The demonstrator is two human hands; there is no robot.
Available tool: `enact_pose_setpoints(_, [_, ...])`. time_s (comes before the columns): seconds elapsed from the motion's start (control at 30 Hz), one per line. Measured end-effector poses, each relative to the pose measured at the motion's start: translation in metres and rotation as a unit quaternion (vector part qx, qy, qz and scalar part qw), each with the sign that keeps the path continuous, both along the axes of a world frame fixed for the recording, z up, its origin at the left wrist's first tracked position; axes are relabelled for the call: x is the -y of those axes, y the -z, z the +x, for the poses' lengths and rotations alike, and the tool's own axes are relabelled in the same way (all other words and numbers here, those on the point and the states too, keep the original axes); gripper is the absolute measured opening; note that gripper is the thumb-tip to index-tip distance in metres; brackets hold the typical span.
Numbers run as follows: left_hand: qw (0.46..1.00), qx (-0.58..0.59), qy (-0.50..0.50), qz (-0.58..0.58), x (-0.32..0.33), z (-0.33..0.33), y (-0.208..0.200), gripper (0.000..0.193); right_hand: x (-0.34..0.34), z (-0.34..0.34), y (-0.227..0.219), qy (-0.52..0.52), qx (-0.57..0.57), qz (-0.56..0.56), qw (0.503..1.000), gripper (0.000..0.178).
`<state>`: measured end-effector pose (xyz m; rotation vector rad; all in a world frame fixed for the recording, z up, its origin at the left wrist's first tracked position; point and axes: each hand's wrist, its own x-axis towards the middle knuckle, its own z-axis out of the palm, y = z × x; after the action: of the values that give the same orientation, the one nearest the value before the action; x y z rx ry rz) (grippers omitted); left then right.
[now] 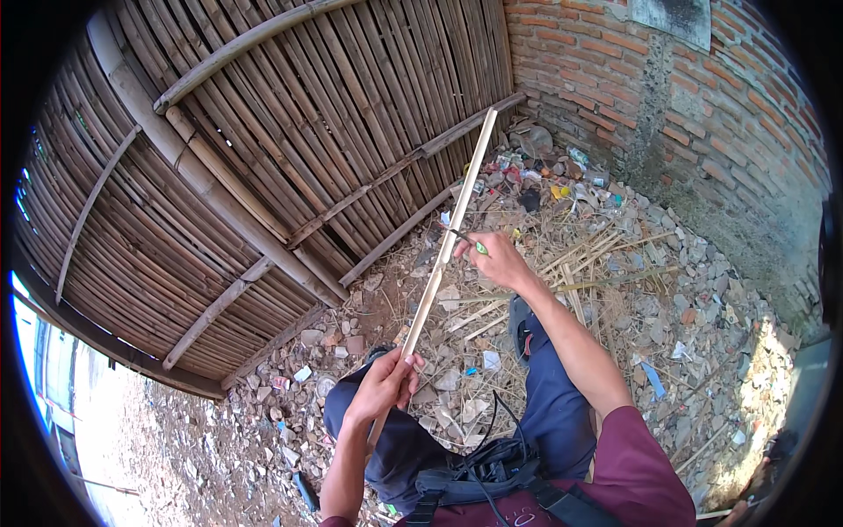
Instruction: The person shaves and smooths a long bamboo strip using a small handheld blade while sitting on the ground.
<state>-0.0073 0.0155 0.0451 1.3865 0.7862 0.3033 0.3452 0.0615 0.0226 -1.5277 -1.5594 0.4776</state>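
Two hands on one bamboo strip (452,228): left hand (385,386) closed around its near end by the knee; strip runs up and away toward the bamboo fence (263,149). Right hand (498,259), farther along, pinches a green-handled knife (470,241) against the strip's middle.

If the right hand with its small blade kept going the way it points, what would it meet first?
The right hand points its small blade left toward the bamboo strip, which the left hand holds lower down. It would most likely meet the strip first; the blade tip already looks on or almost on it.
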Motion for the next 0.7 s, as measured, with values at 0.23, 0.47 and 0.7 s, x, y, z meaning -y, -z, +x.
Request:
enact_pose_setpoints(0.23, [0.999, -0.018, -0.034, 0.038, 0.0, 0.019, -0.004, 0.031, 0.008, -0.026, 0.0, 0.01, 0.097, 0.092, 0.991, 0.022])
enact_pose_setpoints(0.47, [0.999, -0.008, -0.039, 0.036, 0.006, 0.023, -0.006, 0.033, 0.007, -0.031, 0.006, 0.036, 0.147, 0.108, 0.983, 0.033])
enact_pose_setpoints(0.7, [0.999, -0.004, -0.04, 0.03, 0.008, 0.026, -0.007, 0.033, 0.008, -0.033, 0.007, 0.047, 0.179, 0.121, 0.975, 0.036])
